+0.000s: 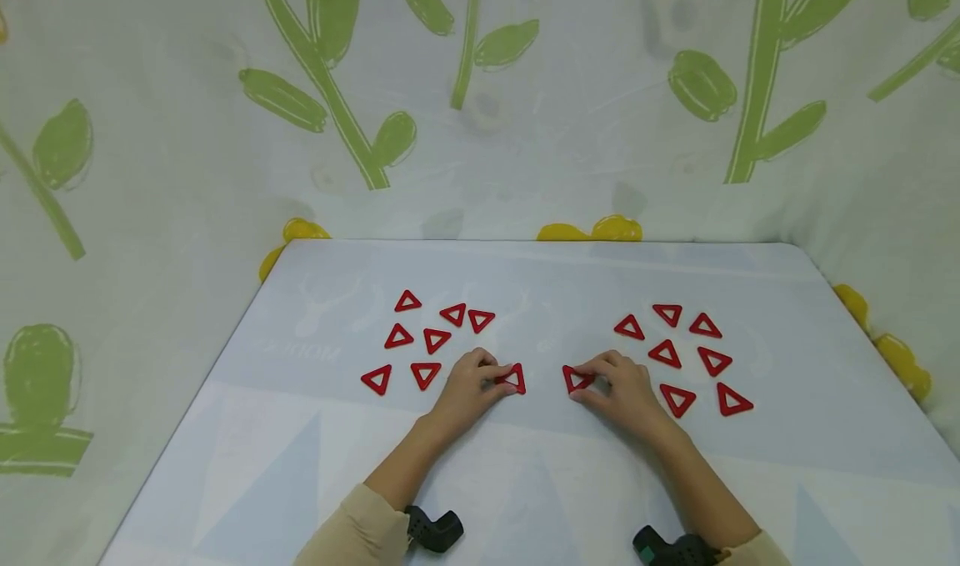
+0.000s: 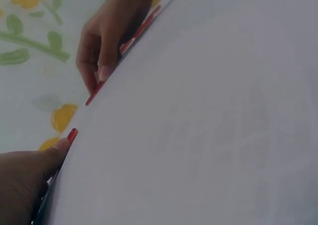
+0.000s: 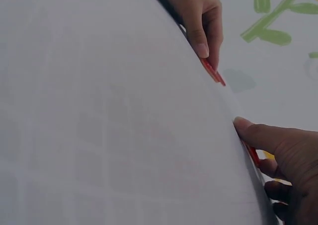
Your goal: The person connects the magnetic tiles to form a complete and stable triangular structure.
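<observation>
Near the middle of the table, my left hand (image 1: pixel 467 391) pinches a small red hollow triangle (image 1: pixel 521 378) between thumb and fingers. Across a short gap, the right hand (image 1: pixel 622 393) pinches a matching red triangle (image 1: pixel 567 378). Both pieces are at the tabletop, apart from each other. In the left wrist view, only a red end of the left triangle (image 2: pixel 72 134) shows past the thumb. The right wrist view has the right triangle (image 3: pixel 254 155) seen edge-on, partly hidden by the thumb and fingers.
Several loose red triangles (image 1: pixel 425 365) lie left of the left hand, and several more triangles (image 1: pixel 678 392) lie right of the right hand. The white table (image 1: pixel 525 499) has pale blue shapes. Behind it hangs a cloth (image 1: pixel 555 149) printed with green leaves and yellow flowers.
</observation>
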A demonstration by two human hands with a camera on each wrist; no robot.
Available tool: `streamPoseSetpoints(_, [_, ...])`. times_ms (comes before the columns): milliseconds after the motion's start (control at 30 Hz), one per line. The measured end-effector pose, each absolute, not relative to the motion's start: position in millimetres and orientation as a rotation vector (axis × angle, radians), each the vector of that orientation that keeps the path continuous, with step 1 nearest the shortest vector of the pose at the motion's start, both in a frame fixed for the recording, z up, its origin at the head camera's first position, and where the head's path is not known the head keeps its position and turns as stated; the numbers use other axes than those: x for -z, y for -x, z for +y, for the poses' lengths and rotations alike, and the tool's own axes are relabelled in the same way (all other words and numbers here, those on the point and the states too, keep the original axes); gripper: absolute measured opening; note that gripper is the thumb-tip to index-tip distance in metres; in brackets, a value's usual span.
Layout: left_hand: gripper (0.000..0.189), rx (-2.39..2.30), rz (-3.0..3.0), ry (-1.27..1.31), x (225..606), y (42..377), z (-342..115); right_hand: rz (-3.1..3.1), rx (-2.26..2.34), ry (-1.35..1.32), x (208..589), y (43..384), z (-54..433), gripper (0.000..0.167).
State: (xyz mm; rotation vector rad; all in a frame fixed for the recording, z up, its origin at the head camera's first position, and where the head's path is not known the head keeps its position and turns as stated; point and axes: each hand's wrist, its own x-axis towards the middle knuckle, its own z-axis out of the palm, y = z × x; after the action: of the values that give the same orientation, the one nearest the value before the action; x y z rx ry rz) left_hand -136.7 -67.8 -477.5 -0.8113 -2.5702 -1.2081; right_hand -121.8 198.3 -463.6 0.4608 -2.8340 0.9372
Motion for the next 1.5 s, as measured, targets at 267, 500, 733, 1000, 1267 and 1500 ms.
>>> streamPoseSetpoints(267, [0.034,1.185,-2.625,0.819,473.9,136.9,-59.7,-2.843,-0.941,-0.444,463.9,122.8,191.4,0.033])
streamPoseSetpoints(500, [0.035,1.137,-2.696,0.789,471.9,136.8,-51.9,-2.842,-0.944,-0.468,462.5,122.7,185.5,0.032])
streamPoseSetpoints(733, [0.034,1.12,-2.693,0.82,472.1,136.1,-45.8,-2.841,-0.913,-0.491,462.8,122.9,181.4,0.032])
streamPoseSetpoints(1000, [0.033,1.0,-2.699,0.839,470.2,137.4,-40.4,-2.837,-0.972,-0.435,463.7,123.0,177.9,0.032])
streamPoseSetpoints(1267, [0.032,0.925,-2.715,0.796,467.5,136.4,-34.2,-2.793,-0.987,-0.386,466.3,121.4,175.9,0.033])
streamPoseSetpoints(1500, [0.031,0.898,-2.706,0.778,470.4,135.0,-34.9,-2.781,-0.985,-0.372,468.8,120.4,174.8,0.035])
